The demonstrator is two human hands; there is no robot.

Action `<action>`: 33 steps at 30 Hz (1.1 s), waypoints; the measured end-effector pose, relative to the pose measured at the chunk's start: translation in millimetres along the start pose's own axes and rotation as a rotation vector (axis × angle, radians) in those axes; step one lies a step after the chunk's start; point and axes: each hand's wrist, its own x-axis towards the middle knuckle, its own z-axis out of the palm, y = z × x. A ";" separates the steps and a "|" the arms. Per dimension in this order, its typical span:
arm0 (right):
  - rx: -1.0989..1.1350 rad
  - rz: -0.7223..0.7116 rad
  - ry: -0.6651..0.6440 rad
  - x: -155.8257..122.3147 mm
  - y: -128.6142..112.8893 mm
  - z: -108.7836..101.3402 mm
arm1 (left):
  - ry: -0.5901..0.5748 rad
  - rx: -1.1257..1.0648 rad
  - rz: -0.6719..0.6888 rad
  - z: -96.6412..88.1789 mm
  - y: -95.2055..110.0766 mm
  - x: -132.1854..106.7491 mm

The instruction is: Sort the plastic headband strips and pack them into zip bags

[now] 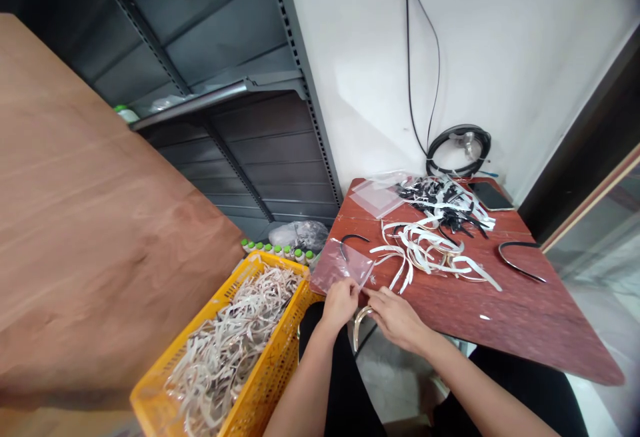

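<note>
My left hand (341, 302) is closed, its fingers pinching the near edge of a clear plastic bag (336, 265). The bag lies flat at the table's left front corner. Just right of it, my right hand (396, 315) has its fingers bent round a curved gold-and-white band (358, 327), which hangs below the table edge. The right fingertips come close to the bag's corner; whether they touch it is hard to see. A thin black curved band (350, 239) shows at the bag. Beyond my hands lies a loose pile of white and gold curved strips (423, 245).
A yellow crate (150, 390) full of bagged bands stands at the left. On the red-brown table (530, 323) are black bagged strips (445, 200), flat clear bags (376, 198), a phone (490, 195) and a black curved band (520, 263). Coiled cable (435, 147) rests by the wall.
</note>
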 end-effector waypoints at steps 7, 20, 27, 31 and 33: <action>-0.025 0.008 0.012 -0.2 0.7 4.2 | -0.082 -0.079 0.013 -5.3 -0.9 11.7; 0.074 0.072 0.091 -4.0 7.3 10.4 | -0.010 -0.126 -0.128 -1.1 1.8 18.5; 0.100 0.049 0.113 -2.7 5.1 5.6 | 0.018 -0.142 -0.151 1.2 3.6 18.6; 0.073 0.099 0.061 2.1 4.8 6.9 | 0.039 -0.183 -0.110 3.6 3.3 16.3; 0.070 0.148 0.046 3.5 4.7 8.7 | 0.088 -0.205 -0.097 2.9 2.3 14.4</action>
